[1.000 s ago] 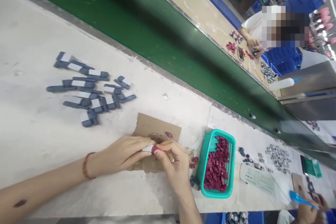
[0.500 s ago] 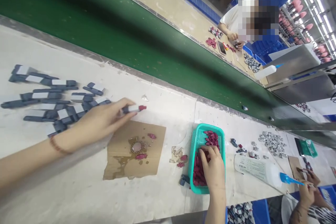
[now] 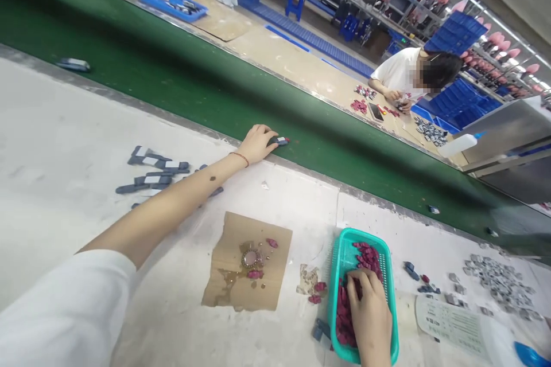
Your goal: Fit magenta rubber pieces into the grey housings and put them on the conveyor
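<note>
My left hand [image 3: 257, 144] reaches out over the edge of the green belt. Its thumb and fingers close on a small dark blue-grey piece [image 3: 279, 141] with a white band and a red tip, low over the belt. Inside the turquoise basket [image 3: 333, 292] my right hand [image 3: 371, 309] is bent down among small dark red pieces [image 3: 367, 258]. Its fingertips are pressed together there, and what they grip is hidden. Left of the basket lies a piece of cardboard [image 3: 271, 287] with wet stains, a small round cap-like thing [image 3: 250, 258] and two red pieces.
Several dark pieces with white bands [image 3: 157, 179] lie on the table, partly behind my left arm. A bottle [image 3: 456, 321] with a blue tip and a heap of grey-white pieces [image 3: 495, 281] are at the right. Across the green belt [image 3: 193, 100], a person [image 3: 400, 77] works at another table.
My left hand has carried the banded piece from above the cardboard away to the green belt. My right hand stays in the basket. The view has shifted, showing more of the far side.
</note>
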Motion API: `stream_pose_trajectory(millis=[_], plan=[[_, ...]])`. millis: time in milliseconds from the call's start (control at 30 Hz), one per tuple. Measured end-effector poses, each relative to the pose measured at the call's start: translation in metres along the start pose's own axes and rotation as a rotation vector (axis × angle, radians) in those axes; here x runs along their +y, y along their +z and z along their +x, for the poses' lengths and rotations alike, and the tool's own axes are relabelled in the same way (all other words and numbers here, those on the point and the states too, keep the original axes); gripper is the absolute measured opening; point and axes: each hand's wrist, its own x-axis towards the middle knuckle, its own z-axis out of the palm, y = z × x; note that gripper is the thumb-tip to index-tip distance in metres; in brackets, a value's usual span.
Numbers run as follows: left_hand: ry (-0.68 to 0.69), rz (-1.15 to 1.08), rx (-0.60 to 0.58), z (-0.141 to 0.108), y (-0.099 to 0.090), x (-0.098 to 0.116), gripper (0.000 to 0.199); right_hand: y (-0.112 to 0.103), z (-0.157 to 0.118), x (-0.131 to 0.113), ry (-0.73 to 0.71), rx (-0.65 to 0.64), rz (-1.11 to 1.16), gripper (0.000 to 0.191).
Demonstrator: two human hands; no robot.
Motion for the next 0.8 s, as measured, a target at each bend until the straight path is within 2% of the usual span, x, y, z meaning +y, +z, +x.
stream_pose_trajectory(millis=[67, 167, 267, 333, 433, 567, 667, 733, 800], plan=[[0.021, 0.014, 0.003, -0.016, -0.016, -0.012, 0.04, 0.004, -0.001, 0.007, -0.021, 0.025, 0.037, 0.031], [0.074, 0.029, -0.051, -0.055, -0.049, -0.025, 0.037, 0.007, -0.001, 0.013, -0.044, 0.036, 0.053, 0.034], [0.185, 0.061, -0.221, -0.1, -0.079, -0.03, 0.04, 0.006, 0.004, 0.013, -0.015, -0.027, 0.051, 0.035], [0.208, 0.105, -0.315, -0.125, -0.09, -0.03, 0.04, 0.003, 0.007, 0.01, -0.003, -0.022, 0.08, 0.038], [0.205, 0.156, -0.371, -0.148, -0.094, -0.028, 0.034, -0.004, 0.009, 0.004, 0.017, 0.051, 0.219, 0.038], [0.141, 0.098, -0.295, -0.159, -0.087, -0.021, 0.037, -0.016, 0.0, -0.014, 0.212, 0.024, 0.595, 0.028], [-0.011, -0.177, -0.228, -0.169, -0.083, -0.005, 0.041, -0.022, -0.006, -0.038, 0.24, 0.008, 0.863, 0.023], [-0.17, -0.434, -0.296, -0.178, -0.081, 0.009, 0.042, -0.024, -0.006, -0.055, 0.198, -0.011, 0.974, 0.018], [-0.328, -0.676, -0.415, -0.186, -0.079, 0.023, 0.044, -0.023, -0.005, -0.072, 0.147, -0.056, 1.042, 0.014]])
